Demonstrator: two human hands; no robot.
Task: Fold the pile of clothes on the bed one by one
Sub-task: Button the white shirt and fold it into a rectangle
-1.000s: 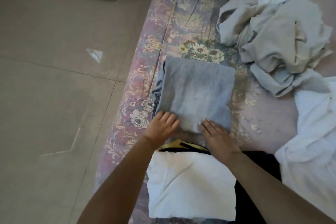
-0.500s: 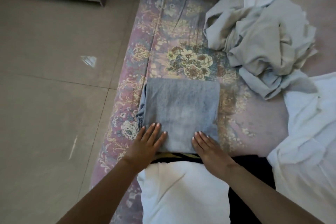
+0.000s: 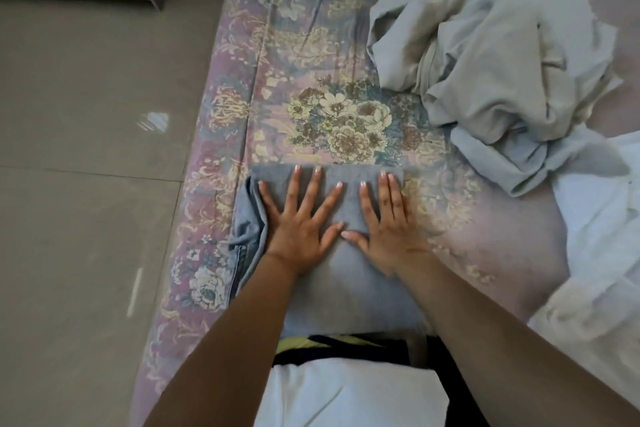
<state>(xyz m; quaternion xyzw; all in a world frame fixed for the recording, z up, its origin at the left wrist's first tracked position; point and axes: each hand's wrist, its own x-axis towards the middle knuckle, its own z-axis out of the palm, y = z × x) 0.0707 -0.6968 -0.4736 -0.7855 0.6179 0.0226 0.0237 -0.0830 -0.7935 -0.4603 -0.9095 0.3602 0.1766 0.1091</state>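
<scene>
While both hands, left (image 3: 300, 231) and right (image 3: 388, 225), lie flat, fingers spread, they press the folded grey garment (image 3: 349, 288)

White garment (image 3: 602, 253) cut off at right edge

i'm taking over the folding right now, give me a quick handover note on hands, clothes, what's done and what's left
Left hand: flat, fingers spread, pressing on the folded grey garment.
Right hand: flat on the same garment, fingers straight.
The grey garment lies folded on the floral bed cover, near its left edge.
Done: a folded white garment sits nearest the camera, with a black and yellow piece showing beneath its far edge.
Left: the crumpled pale grey-blue pile at upper right and the unfolded white cloth at right.
</scene>
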